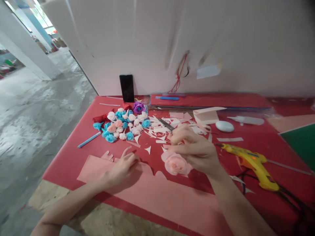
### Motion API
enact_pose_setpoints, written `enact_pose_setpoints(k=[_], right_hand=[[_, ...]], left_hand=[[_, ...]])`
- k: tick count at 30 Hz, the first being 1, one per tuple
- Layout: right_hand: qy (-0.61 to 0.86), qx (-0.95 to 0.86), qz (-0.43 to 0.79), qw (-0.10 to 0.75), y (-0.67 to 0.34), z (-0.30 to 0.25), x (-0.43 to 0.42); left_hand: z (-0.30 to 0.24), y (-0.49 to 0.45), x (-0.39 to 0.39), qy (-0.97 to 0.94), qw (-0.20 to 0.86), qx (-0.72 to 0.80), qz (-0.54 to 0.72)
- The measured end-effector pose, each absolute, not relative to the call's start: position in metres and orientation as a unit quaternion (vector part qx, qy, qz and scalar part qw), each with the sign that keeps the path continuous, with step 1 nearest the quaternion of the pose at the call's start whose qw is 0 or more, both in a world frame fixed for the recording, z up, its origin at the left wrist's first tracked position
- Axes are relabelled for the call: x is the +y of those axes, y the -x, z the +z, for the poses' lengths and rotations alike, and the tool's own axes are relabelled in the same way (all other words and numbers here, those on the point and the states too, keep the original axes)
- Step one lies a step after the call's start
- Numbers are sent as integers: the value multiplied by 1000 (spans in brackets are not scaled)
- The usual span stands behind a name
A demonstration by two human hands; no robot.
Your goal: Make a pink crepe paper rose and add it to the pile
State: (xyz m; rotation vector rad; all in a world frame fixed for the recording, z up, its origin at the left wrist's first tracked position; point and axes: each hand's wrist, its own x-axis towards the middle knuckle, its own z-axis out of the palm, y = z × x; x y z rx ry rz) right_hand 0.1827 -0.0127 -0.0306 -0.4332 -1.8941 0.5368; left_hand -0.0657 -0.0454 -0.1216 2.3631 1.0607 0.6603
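Observation:
My right hand [194, 147] is closed around a pair of scissors [166, 124], its dark blades pointing up and left over paper scraps. The scissors' handles are mostly hidden by my fingers. Just below that hand is a pale pink paper rose [177, 164]; whether my fingers touch it I cannot tell. My left hand [126, 167] rests on a long pink paper sheet [162, 193], fingers apart and the index finger raised. Rounded cuts show along the sheet's upper edge.
White and pink paper scraps [157, 129] lie beside small paper flowers [118, 126]. A phone [127, 88] leans on the back wall. At the right are a yellow glue gun [253, 165] with its cable, a white egg-shaped object [224, 126] and a clear bottle [248, 120].

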Motion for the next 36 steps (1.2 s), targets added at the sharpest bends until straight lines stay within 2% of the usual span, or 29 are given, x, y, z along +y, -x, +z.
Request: enact_pose_setpoints(k=[7,10,13,16,19,23,29,33,36], right_hand=[[215,-720,378,541,-182,-34,-15],[253,-691,408,540,-182,-33,-15],[279,-679,439,518,-180,-30,-17],[305,-682,462,479,-177,-24,-23],[322,-687,456,466,-171,-19,-29],[332,-681,397,517,-166,-19,-34],[337,-687,308,565,-167,-29,-31],[350,-678,252,595,-170,-32,-29],[316,-678,294,595,-168,-31,-32]], left_hand=[[-56,63,-31,-789,285,441,318],[-36,58,-22,-724,359,449,382],[-23,50,-14,-667,419,444,427],[-13,41,-7,-652,424,434,456],[-6,32,-3,-668,390,436,460],[-7,17,-4,-689,369,403,476],[-13,4,-13,-648,442,347,515],[-13,10,-3,-604,387,385,581],[-12,14,2,-580,392,393,596]])
